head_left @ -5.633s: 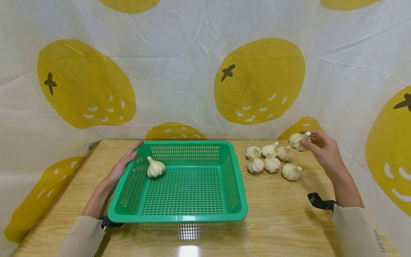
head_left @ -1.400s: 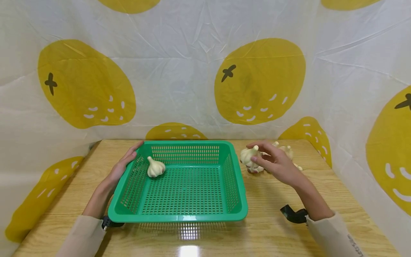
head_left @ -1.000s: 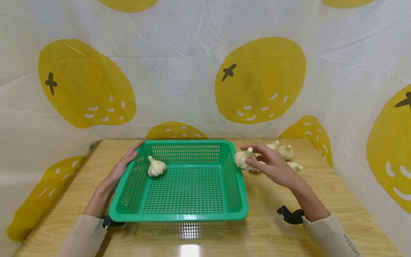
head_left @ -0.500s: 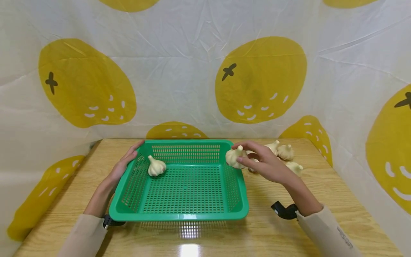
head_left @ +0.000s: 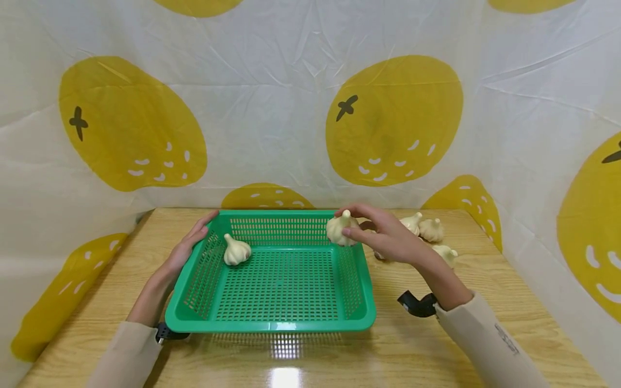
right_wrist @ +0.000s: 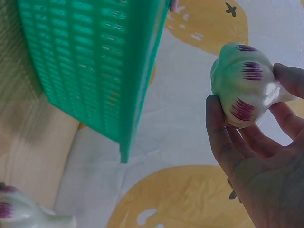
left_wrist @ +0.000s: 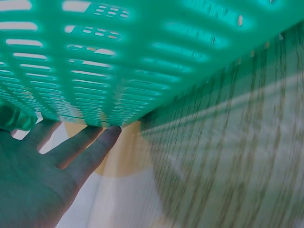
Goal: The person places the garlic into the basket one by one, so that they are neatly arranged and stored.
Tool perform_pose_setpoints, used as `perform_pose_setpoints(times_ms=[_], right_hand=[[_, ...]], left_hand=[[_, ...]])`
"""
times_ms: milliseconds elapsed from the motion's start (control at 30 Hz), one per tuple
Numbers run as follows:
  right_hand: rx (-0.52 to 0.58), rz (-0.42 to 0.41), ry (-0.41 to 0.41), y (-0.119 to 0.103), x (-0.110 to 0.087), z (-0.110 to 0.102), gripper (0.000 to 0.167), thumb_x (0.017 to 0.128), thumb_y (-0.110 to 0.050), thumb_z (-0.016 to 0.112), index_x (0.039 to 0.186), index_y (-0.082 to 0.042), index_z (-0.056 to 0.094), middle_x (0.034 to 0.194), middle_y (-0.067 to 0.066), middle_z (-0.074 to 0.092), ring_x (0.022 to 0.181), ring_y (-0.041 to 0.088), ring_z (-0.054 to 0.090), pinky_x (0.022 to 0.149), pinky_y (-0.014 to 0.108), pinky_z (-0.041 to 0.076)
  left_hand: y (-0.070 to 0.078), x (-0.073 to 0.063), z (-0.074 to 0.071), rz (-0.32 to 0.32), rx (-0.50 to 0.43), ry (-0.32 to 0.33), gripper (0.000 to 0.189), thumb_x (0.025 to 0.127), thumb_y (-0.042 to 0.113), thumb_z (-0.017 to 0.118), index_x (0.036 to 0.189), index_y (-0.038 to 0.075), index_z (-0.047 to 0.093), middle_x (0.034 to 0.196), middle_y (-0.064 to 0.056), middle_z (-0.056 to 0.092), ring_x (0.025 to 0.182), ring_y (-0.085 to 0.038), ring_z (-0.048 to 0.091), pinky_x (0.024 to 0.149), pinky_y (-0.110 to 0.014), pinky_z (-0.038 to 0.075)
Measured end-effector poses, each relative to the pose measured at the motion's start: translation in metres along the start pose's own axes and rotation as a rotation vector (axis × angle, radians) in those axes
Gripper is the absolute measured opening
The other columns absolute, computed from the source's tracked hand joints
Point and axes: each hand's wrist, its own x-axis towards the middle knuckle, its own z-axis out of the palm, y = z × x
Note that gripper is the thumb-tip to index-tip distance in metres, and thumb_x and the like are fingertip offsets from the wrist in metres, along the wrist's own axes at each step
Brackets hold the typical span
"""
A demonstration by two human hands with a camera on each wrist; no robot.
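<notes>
Over the back right corner of the green plastic basket [head_left: 271, 327], my right hand [head_left: 383, 234] holds a garlic bulb [head_left: 340, 230], its stem pointing up in the head view. In the right wrist view the held bulb [right_wrist: 247, 88] shows purple streaks, pinched between thumb and fingers. My left hand [head_left: 181, 256] rests along the basket's left side; in the left wrist view the fingers [left_wrist: 90, 152] lie straight against the slotted wall. One garlic bulb [head_left: 236, 251] sits inside the basket near the left wall.
Several garlic bulbs [head_left: 432, 230] lie on the wooden table [head_left: 436, 355] right of the basket, some partly hidden behind my right hand and forearm. A white curtain [head_left: 271, 108] with yellow fruit prints hangs behind the table.
My right hand carried the garlic bulb left from the table's right side, past the other bulbs, to over the basket's back right corner. The left hand and basket stayed in place.
</notes>
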Motion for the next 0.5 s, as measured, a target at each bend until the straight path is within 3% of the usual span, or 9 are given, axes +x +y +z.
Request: perform_pose_setpoints(times_ms=[200,500], right_hand=[[0.007,-0.037,-0.011,-0.006,0.011,0.003,0.03,0.104,-0.016,0.063,0.134,-0.008,0.063,0.134,0.008,0.064,0.118,0.023,0.059,0.094,0.037,0.057],[0.0,-0.066,-0.032,-0.011,0.023,0.008,0.029,0.105,-0.02,0.062,0.132,-0.011,0.064,0.126,0.005,0.068,0.113,0.021,0.062,0.094,0.039,0.058]], left_hand=[[0.0,0.0,0.0,-0.001,0.009,0.003,0.059,0.115,0.037,0.021,0.168,0.015,0.006,0.173,-0.018,0.001,0.156,-0.028,0.014,0.105,-0.009,0.034],[0.001,0.0,0.001,0.003,0.02,0.009,0.06,0.115,0.038,0.023,0.168,0.016,0.007,0.174,-0.016,0.001,0.156,-0.032,0.011,0.104,-0.009,0.033]])
